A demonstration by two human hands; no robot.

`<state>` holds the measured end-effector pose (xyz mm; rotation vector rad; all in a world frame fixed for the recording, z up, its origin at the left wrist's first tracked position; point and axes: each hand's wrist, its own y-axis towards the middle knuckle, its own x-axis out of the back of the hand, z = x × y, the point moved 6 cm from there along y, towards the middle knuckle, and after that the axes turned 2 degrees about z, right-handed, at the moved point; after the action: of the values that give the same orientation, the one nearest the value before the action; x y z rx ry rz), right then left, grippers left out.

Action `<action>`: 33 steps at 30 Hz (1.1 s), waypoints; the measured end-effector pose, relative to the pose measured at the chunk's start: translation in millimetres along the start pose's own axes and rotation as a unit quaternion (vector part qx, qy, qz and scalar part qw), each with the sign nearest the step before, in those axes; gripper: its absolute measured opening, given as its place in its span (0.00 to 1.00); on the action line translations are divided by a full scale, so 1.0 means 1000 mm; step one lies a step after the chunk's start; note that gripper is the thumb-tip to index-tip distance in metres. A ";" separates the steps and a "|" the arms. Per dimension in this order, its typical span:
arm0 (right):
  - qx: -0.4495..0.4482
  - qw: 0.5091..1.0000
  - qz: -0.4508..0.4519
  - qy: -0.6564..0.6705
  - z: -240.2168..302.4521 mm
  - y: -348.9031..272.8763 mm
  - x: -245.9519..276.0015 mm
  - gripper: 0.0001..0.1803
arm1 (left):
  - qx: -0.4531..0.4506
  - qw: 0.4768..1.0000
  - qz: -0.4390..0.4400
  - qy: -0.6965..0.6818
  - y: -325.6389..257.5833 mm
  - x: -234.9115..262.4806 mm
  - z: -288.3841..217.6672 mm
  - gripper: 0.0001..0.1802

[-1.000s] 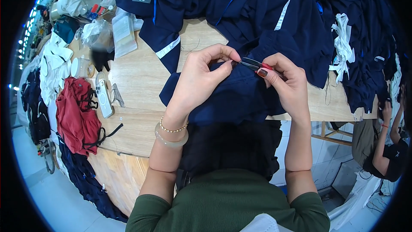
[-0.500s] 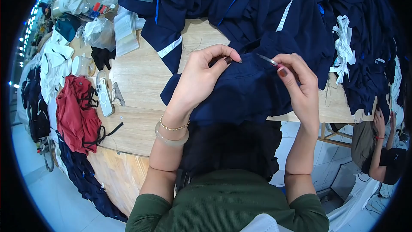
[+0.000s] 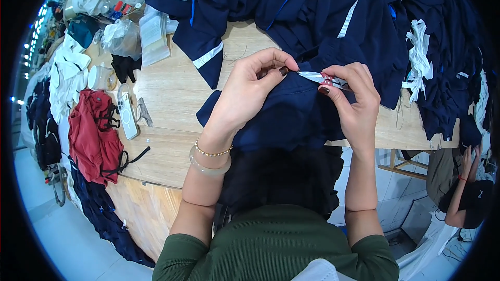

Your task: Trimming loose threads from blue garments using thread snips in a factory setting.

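In my right hand [image 3: 357, 93] is a pair of thread snips [image 3: 312, 76] with red, patterned grips and silver blades. Its tips point left and reach the fingertips of my left hand [image 3: 252, 86]. That hand is closed in a pinch; whether thread or a fold of cloth is between thumb and finger cannot be made out. Beneath both hands lies a navy garment [image 3: 281, 117] with stitched seams, spread at the table's near edge and hanging toward my lap.
More navy garments [image 3: 333, 0] with white and blue stripes are heaped across the far side. To the left are a phone [image 3: 126, 113], red clothing [image 3: 94, 135] and plastic bags [image 3: 122, 39]. White strips [image 3: 418, 62] lie at right. Another person's hands [image 3: 469, 164] show at the far right.
My right hand has moved left, bringing the snips' blades to my left fingertips. My left hand keeps its pinch and has shifted slightly.
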<state>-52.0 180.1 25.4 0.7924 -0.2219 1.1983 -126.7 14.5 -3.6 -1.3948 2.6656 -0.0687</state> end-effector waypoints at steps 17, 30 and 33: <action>0.006 1.000 -0.015 -0.001 0.005 0.000 -0.008 0.10 | 0.002 1.000 -0.003 0.014 0.000 0.004 -0.001 0.10; 0.005 0.999 -0.048 0.003 0.001 -0.001 0.005 0.11 | -0.009 1.000 -0.011 -0.003 -0.002 0.006 -0.002 0.17; 0.007 0.998 -0.054 0.001 0.000 -0.002 0.004 0.12 | -0.021 0.999 -0.024 -0.030 -0.002 0.004 -0.002 0.16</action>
<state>-48.7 183.1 26.7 0.8053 -0.1657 1.0993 -127.4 9.7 -1.6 -1.4497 2.6000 0.0232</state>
